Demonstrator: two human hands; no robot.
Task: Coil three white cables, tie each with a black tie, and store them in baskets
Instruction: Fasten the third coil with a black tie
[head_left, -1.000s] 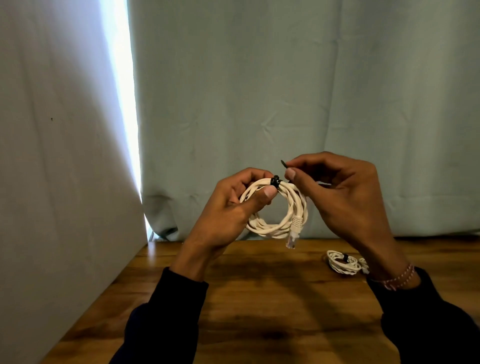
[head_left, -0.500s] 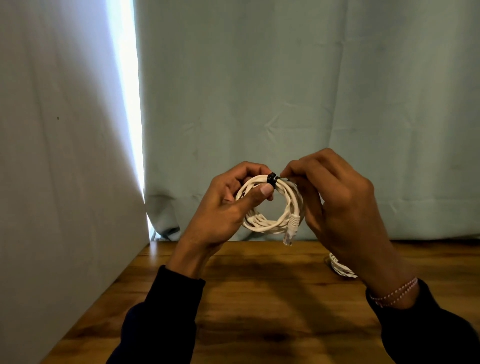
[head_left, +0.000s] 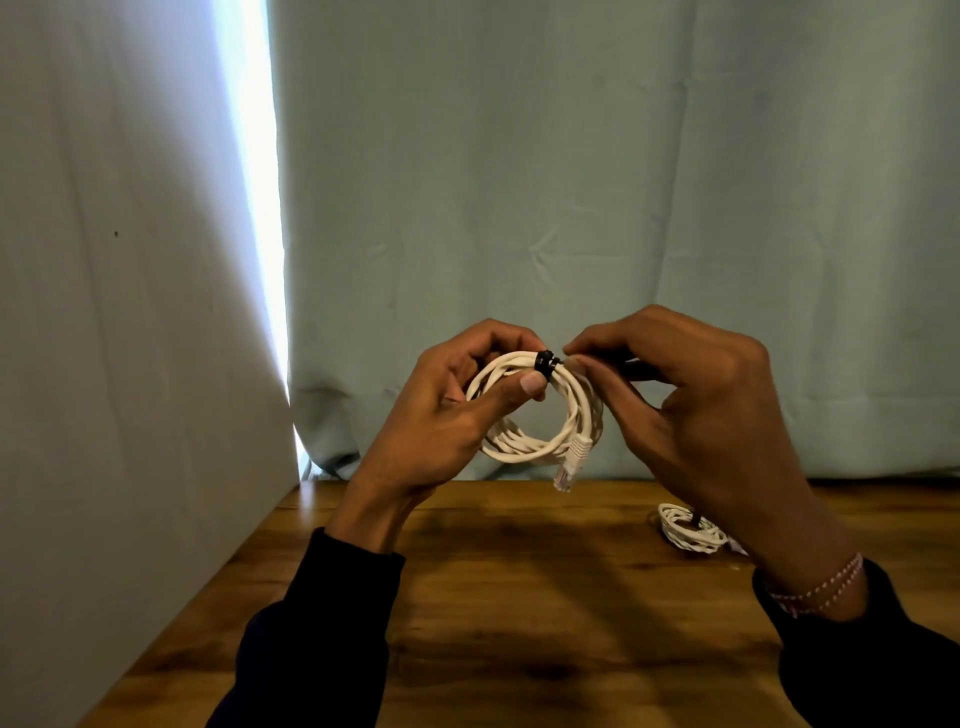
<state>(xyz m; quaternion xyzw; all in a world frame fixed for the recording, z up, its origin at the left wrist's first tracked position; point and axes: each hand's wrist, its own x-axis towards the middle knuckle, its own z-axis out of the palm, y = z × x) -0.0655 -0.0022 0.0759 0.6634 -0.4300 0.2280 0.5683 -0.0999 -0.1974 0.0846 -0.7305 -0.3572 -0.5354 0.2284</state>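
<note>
— Cable coil (head_left: 535, 415), where is it?
— Held up in the air above the wooden table (head_left: 519, 597), in front of the pale curtain (head_left: 571, 182). It is white, wound into a ring, with a clear plug (head_left: 571, 462) hanging from its lower right.
— Who holds it?
— The left hand (head_left: 447, 421) grips the ring's upper left, thumb pressed across the strands just under the black tie (head_left: 544, 361).
— And the tie?
— It sits wrapped round the top of the ring. The right hand (head_left: 696, 410) pinches its end between thumb and fingertips, right beside the wrap.
— Anything else?
— A second coiled cable (head_left: 685, 530) with a dark tie lies on the table, partly hidden behind the right wrist, which wears a beaded bracelet (head_left: 821, 587).
</note>
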